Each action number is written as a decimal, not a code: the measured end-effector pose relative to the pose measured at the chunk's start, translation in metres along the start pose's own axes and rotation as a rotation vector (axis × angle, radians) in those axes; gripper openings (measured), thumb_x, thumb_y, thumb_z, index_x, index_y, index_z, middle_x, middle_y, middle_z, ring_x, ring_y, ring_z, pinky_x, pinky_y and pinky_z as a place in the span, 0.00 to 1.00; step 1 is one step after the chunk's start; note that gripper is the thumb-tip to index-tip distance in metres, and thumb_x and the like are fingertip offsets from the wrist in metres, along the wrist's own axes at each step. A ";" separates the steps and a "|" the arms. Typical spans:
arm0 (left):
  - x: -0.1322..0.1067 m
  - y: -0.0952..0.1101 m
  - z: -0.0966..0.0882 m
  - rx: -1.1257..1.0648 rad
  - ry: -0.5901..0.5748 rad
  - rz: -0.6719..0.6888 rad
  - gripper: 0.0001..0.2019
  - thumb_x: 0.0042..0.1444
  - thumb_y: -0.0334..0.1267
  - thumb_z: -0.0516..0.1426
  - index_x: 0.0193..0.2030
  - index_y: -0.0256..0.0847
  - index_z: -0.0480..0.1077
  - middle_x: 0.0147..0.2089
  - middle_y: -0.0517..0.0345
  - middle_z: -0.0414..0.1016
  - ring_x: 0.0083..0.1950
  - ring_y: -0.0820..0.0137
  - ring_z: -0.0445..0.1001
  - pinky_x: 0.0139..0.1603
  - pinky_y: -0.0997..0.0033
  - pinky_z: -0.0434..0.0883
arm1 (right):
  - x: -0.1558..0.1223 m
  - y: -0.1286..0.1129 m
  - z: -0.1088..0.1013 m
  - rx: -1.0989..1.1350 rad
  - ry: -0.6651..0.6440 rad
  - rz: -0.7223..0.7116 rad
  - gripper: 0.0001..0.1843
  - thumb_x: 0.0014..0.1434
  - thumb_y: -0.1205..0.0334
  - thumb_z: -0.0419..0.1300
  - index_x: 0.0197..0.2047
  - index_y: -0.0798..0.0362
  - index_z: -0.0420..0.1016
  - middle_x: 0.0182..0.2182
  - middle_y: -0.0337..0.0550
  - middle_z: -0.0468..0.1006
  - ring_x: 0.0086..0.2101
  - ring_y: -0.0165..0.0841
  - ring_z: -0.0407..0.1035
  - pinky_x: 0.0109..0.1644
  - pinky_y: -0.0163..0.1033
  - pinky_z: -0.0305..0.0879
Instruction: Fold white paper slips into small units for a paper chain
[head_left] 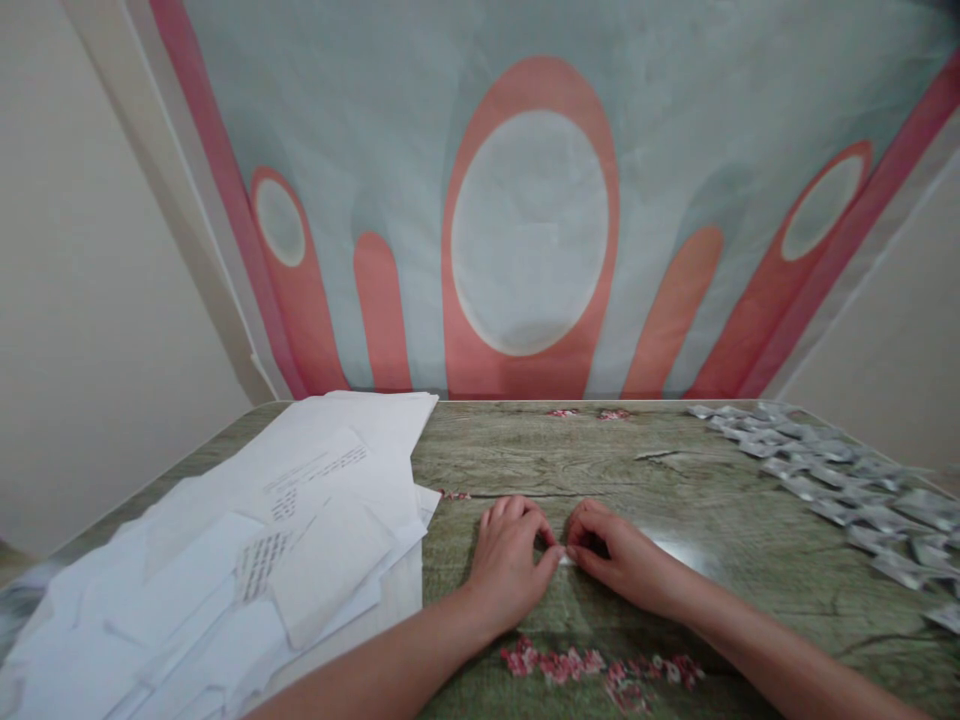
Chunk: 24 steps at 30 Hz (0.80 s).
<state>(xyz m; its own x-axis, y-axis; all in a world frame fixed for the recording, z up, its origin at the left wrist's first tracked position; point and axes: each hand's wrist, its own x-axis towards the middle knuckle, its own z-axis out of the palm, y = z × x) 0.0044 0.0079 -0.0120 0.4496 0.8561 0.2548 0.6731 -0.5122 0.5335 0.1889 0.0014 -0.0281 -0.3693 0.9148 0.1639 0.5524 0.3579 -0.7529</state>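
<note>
My left hand (511,558) and my right hand (619,555) rest close together on the table (570,460), fingers curled inward and thumbs nearly touching. Between the fingertips a small white scrap of paper (564,558) shows, pinched by both hands; most of it is hidden under the fingers. A heap of white paper sheets (300,520), some with printed text, lies left of my left hand. Several small folded paper pieces (840,470) are spread along the right side of the table.
The table has a green wood-grain cover with pink flower prints (600,665) near the front edge. A wall hanging (525,220) with red arches and pale ovals stands behind the table. Plain walls are on both sides.
</note>
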 end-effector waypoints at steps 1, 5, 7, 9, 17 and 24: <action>0.000 0.000 0.000 0.008 -0.003 0.003 0.05 0.51 0.35 0.60 0.33 0.43 0.66 0.42 0.61 0.66 0.48 0.65 0.62 0.48 0.64 0.59 | -0.001 0.000 0.001 -0.003 0.003 -0.001 0.04 0.53 0.71 0.55 0.29 0.53 0.66 0.31 0.39 0.67 0.33 0.32 0.64 0.36 0.36 0.61; -0.002 0.002 0.000 0.045 -0.009 0.011 0.05 0.52 0.36 0.59 0.34 0.43 0.66 0.43 0.60 0.65 0.49 0.64 0.61 0.49 0.62 0.59 | -0.002 -0.001 0.005 -0.033 0.028 -0.008 0.06 0.53 0.72 0.54 0.30 0.52 0.65 0.32 0.40 0.67 0.35 0.33 0.64 0.39 0.37 0.60; -0.002 0.002 0.001 0.057 -0.013 0.012 0.05 0.52 0.36 0.59 0.34 0.44 0.66 0.44 0.59 0.65 0.49 0.63 0.61 0.49 0.61 0.59 | -0.003 -0.001 0.007 -0.054 0.039 -0.008 0.06 0.54 0.73 0.54 0.30 0.52 0.65 0.33 0.40 0.67 0.36 0.33 0.64 0.39 0.38 0.60; -0.003 0.002 0.001 0.062 -0.014 0.011 0.05 0.52 0.36 0.59 0.34 0.43 0.66 0.45 0.59 0.64 0.50 0.63 0.61 0.50 0.61 0.59 | -0.003 -0.002 0.008 -0.072 0.045 -0.005 0.06 0.54 0.73 0.54 0.31 0.52 0.65 0.33 0.40 0.67 0.36 0.33 0.64 0.40 0.38 0.60; -0.004 0.000 0.002 0.032 -0.001 0.011 0.06 0.52 0.36 0.60 0.35 0.44 0.65 0.45 0.59 0.64 0.51 0.63 0.60 0.53 0.60 0.58 | -0.008 -0.010 0.003 -0.061 0.037 -0.010 0.07 0.55 0.72 0.53 0.35 0.51 0.66 0.36 0.41 0.67 0.38 0.34 0.64 0.42 0.39 0.60; -0.004 0.000 0.001 0.026 -0.002 0.008 0.06 0.52 0.36 0.60 0.35 0.44 0.66 0.45 0.59 0.65 0.51 0.63 0.61 0.52 0.60 0.59 | -0.008 -0.011 0.000 -0.026 0.003 -0.031 0.08 0.56 0.70 0.55 0.39 0.50 0.70 0.37 0.41 0.68 0.39 0.34 0.64 0.43 0.39 0.60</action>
<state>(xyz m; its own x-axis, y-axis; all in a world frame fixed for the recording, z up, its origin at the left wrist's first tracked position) 0.0037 0.0047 -0.0140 0.4560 0.8520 0.2573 0.6848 -0.5205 0.5100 0.1855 -0.0099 -0.0214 -0.3844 0.9037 0.1888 0.5599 0.3908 -0.7306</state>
